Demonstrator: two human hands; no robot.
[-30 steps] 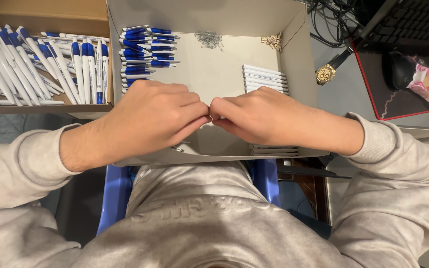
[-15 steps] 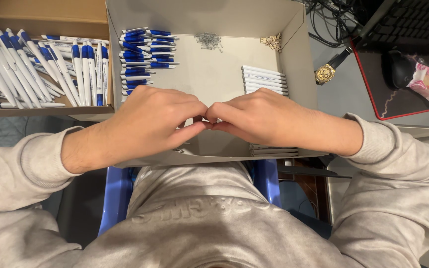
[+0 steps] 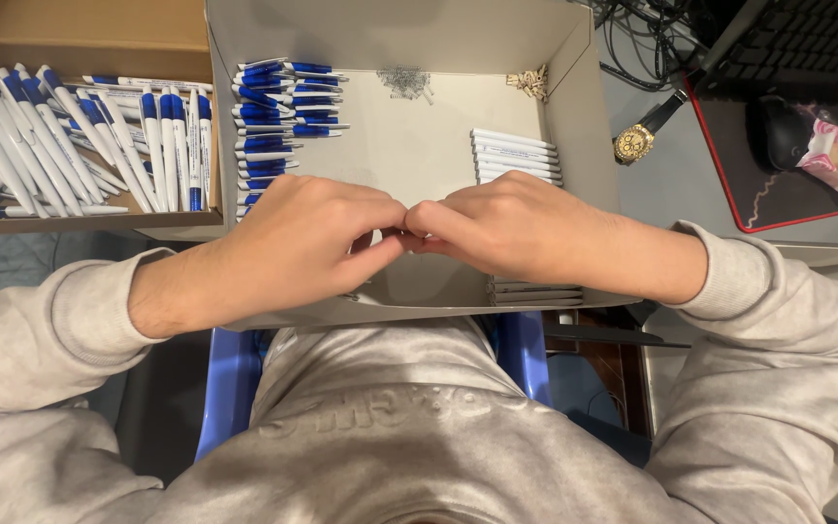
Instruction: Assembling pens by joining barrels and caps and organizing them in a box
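While both hands meet fingertip to fingertip over the shallow grey cardboard tray (image 3: 574, 126), the left hand (image 3: 307, 243) and right hand (image 3: 506, 228) curl closed round something small (hidden by knuckles, so indistinct). Smooth white barrels (image 3: 516, 155) lie stacked beside blue-capped pen parts (image 3: 278, 102).

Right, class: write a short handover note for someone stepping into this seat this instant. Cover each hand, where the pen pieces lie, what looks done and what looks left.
Left hand and right hand: fingertips pressed together over the grey box, pinching something small; what it is stays hidden.
In the grey box: blue-and-white parts stacked at the far left, white barrels at the right, small metal bits at the back.
Brown box to the left: a heap of blue-and-white pens, apparently finished.
Left: judging by the stacks, many pieces remain unassembled.
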